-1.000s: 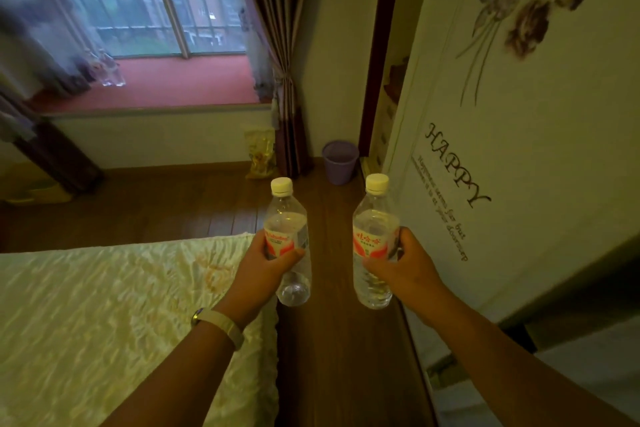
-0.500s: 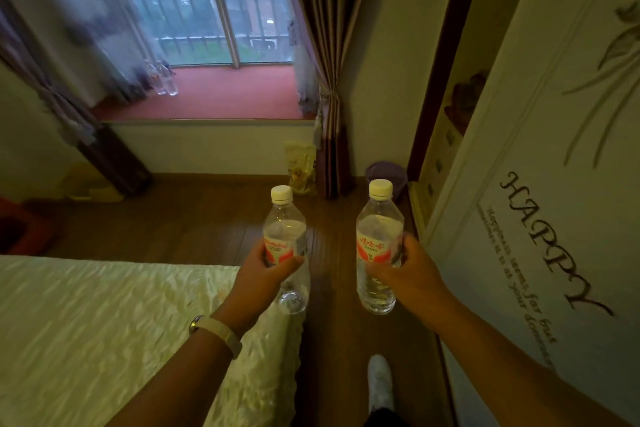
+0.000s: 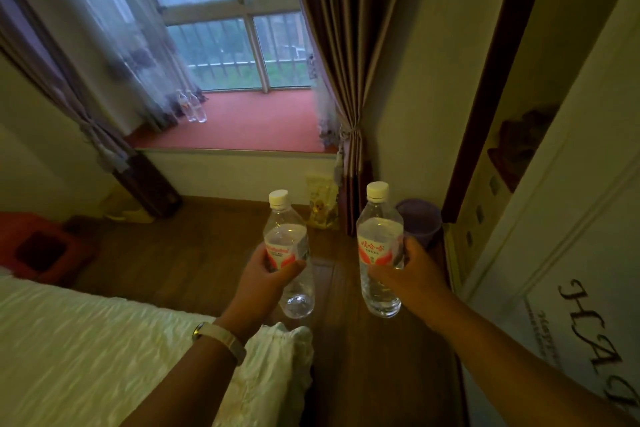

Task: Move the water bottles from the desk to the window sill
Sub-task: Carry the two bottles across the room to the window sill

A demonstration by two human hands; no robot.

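My left hand [image 3: 258, 282] grips a clear water bottle [image 3: 289, 239] with a white cap and a red-and-white label, held upright over the wooden floor. My right hand [image 3: 412, 276] grips a second, matching bottle [image 3: 379, 243], also upright. Ahead lies the red window sill [image 3: 252, 125] under the window. Two more clear bottles [image 3: 193, 107] stand together at the sill's far left, beside the sheer curtain. The desk is out of view.
A bed with a pale cover [image 3: 104, 350] fills the lower left. A white wardrobe door [image 3: 554, 270] runs along the right. A brown curtain [image 3: 343, 80], a yellow bag [image 3: 322, 201] and a purple bin [image 3: 420, 222] stand below the sill's right end. A red box [image 3: 41, 246] sits at left.
I have walked closer to the window; the sill now looks larger and nearer. Both hands still hold their bottles upright in the same way.
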